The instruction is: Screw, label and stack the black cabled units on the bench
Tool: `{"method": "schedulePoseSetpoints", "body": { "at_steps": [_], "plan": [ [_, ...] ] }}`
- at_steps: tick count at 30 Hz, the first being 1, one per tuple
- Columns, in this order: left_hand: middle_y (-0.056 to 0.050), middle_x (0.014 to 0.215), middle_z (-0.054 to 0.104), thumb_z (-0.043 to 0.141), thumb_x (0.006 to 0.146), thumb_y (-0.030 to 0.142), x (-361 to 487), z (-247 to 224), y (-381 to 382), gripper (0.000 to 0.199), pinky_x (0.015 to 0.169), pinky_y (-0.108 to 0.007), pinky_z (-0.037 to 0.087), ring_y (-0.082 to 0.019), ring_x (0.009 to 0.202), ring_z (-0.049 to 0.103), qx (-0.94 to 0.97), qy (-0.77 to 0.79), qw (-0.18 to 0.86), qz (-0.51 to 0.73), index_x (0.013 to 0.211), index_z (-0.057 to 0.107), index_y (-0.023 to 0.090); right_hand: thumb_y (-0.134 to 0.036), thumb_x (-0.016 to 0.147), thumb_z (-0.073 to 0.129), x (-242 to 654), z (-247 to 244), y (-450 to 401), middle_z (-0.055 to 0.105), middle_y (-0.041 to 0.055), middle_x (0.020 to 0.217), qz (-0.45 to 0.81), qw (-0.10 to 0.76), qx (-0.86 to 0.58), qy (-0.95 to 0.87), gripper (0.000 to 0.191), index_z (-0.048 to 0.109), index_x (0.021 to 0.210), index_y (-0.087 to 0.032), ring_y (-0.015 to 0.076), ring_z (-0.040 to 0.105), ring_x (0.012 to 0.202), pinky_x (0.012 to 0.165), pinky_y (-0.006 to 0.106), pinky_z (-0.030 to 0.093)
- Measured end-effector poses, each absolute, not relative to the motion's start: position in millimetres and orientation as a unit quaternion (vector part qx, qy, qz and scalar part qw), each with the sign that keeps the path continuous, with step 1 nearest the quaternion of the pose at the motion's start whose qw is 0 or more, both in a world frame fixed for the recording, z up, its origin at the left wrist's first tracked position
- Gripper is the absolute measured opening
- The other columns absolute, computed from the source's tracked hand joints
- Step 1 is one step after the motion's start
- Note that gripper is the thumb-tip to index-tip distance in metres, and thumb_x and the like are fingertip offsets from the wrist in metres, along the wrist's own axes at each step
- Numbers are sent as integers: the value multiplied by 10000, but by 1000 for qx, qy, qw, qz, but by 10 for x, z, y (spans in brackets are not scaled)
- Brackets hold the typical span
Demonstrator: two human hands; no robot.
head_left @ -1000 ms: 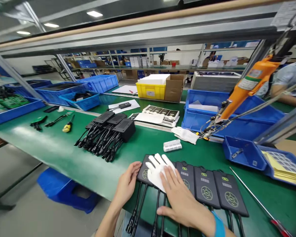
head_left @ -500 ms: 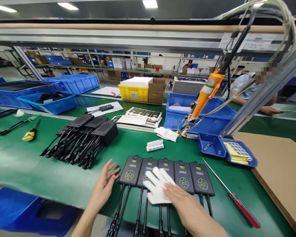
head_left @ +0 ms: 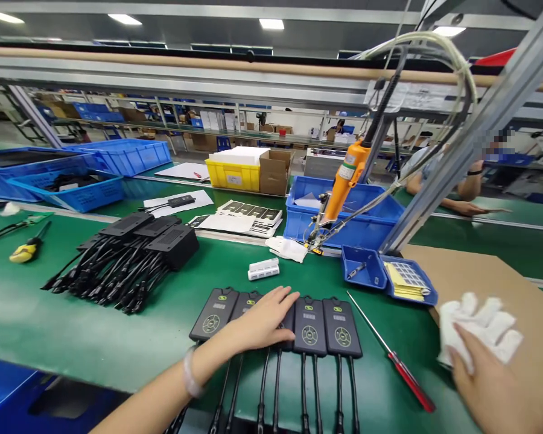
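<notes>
My left hand reaches across a row of several black handheld controllers, fingers stretched out over the middle ones and partly hiding them. Their cables run toward the front edge of the green bench. On the right, my right hand grips a white glove above the brown cardboard sheet. A screwdriver with a red handle lies between the controllers and that hand. Just behind the row are white plastic pieces.
Black boxes with bundled cables sit at left. An orange power screwdriver hangs over a blue bin. Small blue trays stand at right. Another glove lies behind. Beyond the frame, a person's arm shows.
My right hand has carried the white glove from above the controllers to the far right. My left hand has moved from beside the row onto its middle. The view has shifted right.
</notes>
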State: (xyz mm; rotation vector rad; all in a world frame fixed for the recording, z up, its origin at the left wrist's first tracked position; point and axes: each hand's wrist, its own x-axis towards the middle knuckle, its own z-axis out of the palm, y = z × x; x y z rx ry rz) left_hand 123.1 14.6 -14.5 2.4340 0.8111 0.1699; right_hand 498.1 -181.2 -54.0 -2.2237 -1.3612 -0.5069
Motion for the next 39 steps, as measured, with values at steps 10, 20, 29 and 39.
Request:
{"method": "schedulePoseSetpoints", "body": {
  "at_steps": [10, 20, 29, 39],
  "plan": [
    [-334, 1525, 313, 797, 478, 768, 2107, -563, 157, 1475, 1135, -663, 196, -521, 1432, 246, 949, 200, 244, 16, 1572, 81, 86, -403, 894, 493, 3450, -1258, -1425, 528, 194, 1362, 12, 247, -789, -562, 653, 323, 1493, -207, 403, 506, 1281, 960, 587, 482],
    [-238, 1384, 330, 872, 461, 595, 1841, -436, 98, 1563, 1027, -508, 445, -412, 1307, 399, 904, 195, 360, 121, 1562, -130, 118, -419, 980, 431, 3181, -788, -1380, 446, 108, 1410, 143, 363, -732, -560, 511, 382, 1479, -322, 273, 582, 1241, 862, 327, 584],
    [-259, 1353, 440, 916, 454, 443, 1341, -322, 156, 1552, 1051, -548, 392, -439, 1243, 463, 933, 247, 253, 70, 1560, -117, 95, -448, 998, 311, 2927, -890, -1029, 589, 157, 1325, 96, 266, -728, -625, 580, 365, 1523, -206, 301, 635, 1172, 863, 396, 594],
    [-304, 1425, 405, 944, 417, 295, 876, -175, 245, 1519, 1052, -656, 325, -510, 1290, 425, 933, 301, 188, -65, 1576, -21, 119, -536, 961, 413, 2855, -974, -947, 548, 194, 1344, 74, 217, -713, -663, 754, 175, 1585, -186, 338, 626, 1178, 862, 415, 590]
  ]
}}
